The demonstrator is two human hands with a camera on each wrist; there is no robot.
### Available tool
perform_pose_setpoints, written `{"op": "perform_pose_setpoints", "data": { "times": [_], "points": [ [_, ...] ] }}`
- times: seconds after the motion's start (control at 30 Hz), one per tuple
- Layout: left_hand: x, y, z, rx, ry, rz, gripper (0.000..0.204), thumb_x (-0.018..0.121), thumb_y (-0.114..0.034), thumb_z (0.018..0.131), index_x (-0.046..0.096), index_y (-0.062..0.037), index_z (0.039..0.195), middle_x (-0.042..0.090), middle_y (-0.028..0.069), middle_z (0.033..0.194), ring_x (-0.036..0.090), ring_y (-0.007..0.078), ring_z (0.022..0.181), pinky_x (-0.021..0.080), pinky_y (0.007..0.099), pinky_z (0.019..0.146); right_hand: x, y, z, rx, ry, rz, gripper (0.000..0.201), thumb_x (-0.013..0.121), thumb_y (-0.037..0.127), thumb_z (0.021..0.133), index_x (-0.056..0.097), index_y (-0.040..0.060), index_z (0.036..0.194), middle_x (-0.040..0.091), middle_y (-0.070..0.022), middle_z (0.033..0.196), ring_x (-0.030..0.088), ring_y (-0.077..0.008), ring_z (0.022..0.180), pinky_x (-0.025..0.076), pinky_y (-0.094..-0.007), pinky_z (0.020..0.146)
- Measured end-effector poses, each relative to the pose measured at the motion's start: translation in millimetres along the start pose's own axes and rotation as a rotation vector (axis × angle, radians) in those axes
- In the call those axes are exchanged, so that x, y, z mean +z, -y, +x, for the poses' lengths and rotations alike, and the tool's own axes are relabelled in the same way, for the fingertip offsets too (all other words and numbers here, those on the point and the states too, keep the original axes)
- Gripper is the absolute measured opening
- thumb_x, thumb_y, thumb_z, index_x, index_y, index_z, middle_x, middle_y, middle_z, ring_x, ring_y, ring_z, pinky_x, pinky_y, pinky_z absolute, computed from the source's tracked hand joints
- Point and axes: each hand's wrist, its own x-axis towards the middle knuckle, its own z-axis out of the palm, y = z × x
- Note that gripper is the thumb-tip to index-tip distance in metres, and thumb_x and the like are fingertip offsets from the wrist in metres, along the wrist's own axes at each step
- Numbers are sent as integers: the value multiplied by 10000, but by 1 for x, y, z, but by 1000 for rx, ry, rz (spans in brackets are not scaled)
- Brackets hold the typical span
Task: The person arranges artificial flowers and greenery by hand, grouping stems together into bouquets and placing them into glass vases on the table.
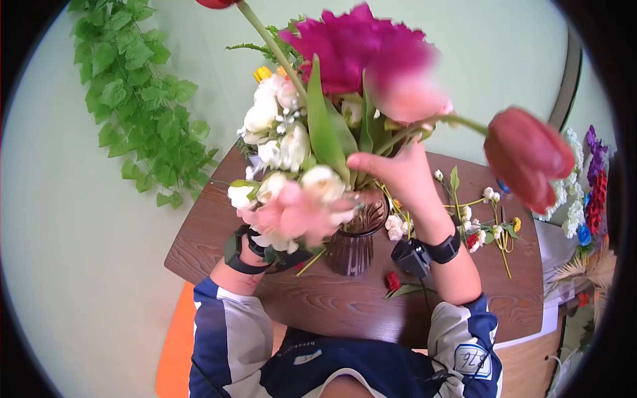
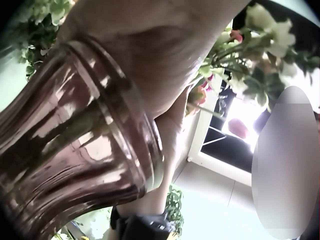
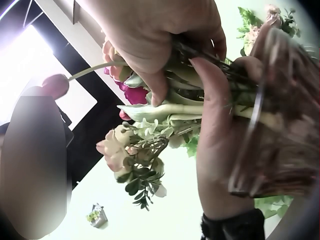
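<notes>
Above the mouth of the vase point(image 1: 350, 255), both hands hold the bouquet point(image 1: 318, 126). Right hand point(image 1: 398, 176): fingers bent round the stems point(image 3: 187, 110), thumb across the bunch, little gap left. Left hand point(image 3: 218, 125): wraps the same stems lower, just over the rim, thumb along them; its far fingers are partly hidden, can't tell how tight. Two grips, one above the other, likely keep the stems bundled and lined up with the mouth, which they appear to enter. Blooms fan out above; the tulip point(image 1: 529, 158) hangs out to the right, probably because its long stem bends. Vase looks upright on the table point(image 1: 292, 302), close to the body, presumably for reach. Loose flowers point(image 1: 497, 231) lie well right, maybe for working room; a red flower point(image 1: 392, 281) is near the vase.
</notes>
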Motion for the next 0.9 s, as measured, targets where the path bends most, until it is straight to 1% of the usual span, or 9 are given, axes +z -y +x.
{"op": "perform_pose_setpoints", "data": {
  "times": [0.27, 0.4, 0.53, 0.63, 0.7, 0.77, 0.8, 0.83, 0.9],
  "points": [
    [-13, 23, -23, -202, -71, -197, 435, 617, -385, 790, 553, -41, 1047, 602, 58, 946, 571, 225, 862, 418, 369, 845, -17, -36, -19, 254, 151, 31, 530, 776, 95, 684, 503, -9, 1127, 576, -55, 1071, 536, -126, 959, 456, -288, 832],
    [-17, 25, -43, -292, -95, -291, 434, 589, -371, 805, 535, -53, 1095, 597, 69, 993, 573, 243, 908, 412, 395, 867, -14, -34, -22, 108, 148, 29, 549, 794, 79, 657, 509, 3, 1120, 577, -37, 1047, 534, -119, 933, 459, -286, 819],
    [-29, 35, -73, -404, -109, -374, 437, 561, -357, 821, 516, -66, 1143, 591, 80, 1040, 575, 262, 953, 406, 420, 888, -15, -36, -25, 180, 156, 25, 541, 791, 73, 657, 515, 11, 1119, 587, -23, 1017, 539, -110, 910, 467, -287, 802],
    [-38, 58, -85, -362, -49, 6, 360, 492, -265, 872, 501, -57, 1166, 591, 115, 1043, 590, 252, 931, 457, 377, 837, -20, -40, -27, 200, 209, 26, 542, 788, 72, 657, 514, 12, 1120, 587, -27, 1023, 541, -111, 914, 467, -283, 803],
    [-41, 45, -74, -409, 194, -1052, 291, 435, -129, 906, 484, -11, 1167, 570, 107, 1076, 552, 179, 998, 447, 302, 867, -22, -42, -29, 249, 183, 151, 550, 775, 47, 660, 513, 15, 1142, 590, -33, 1032, 547, -120, 922, 467, -282, 805],
    [-25, 7, -53, -452, 132, -832, 312, 439, -165, 917, 463, 7, 1176, 540, 112, 1120, 532, 177, 1012, 436, 282, 861, -28, -50, -30, 509, 263, 243, 588, 756, 20, 669, 488, 18, 1192, 585, -39, 1062, 550, -126, 934, 464, -282, 812],
    [-9, -23, -43, -539, -38, -778, 380, 487, -197, 893, 431, 2, 1211, 500, 119, 1177, 505, 170, 1050, 421, 281, 862, -27, -46, -33, 464, 251, 205, 600, 734, -5, 682, 471, 12, 1221, 584, -48, 1077, 551, -126, 944, 462, -279, 815],
    [-13, -16, -42, -533, -24, -778, 380, 487, -197, 893, 431, 2, 1211, 500, 119, 1177, 505, 170, 1050, 421, 281, 862, -29, -44, -34, 455, 239, 203, 600, 734, -5, 682, 471, 12, 1221, 584, -48, 1077, 551, -126, 944, 462, -279, 815],
    [-23, -8, -37, -264, -266, -410, 381, 485, -192, 876, 426, -2, 1200, 481, 145, 1205, 502, 216, 1076, 413, 310, 879, -37, -41, -40, 466, 336, 339, 567, 719, -7, 695, 479, 4, 1209, 586, -50, 1076, 553, -124, 941, 462, -272, 808]
  ]
}}
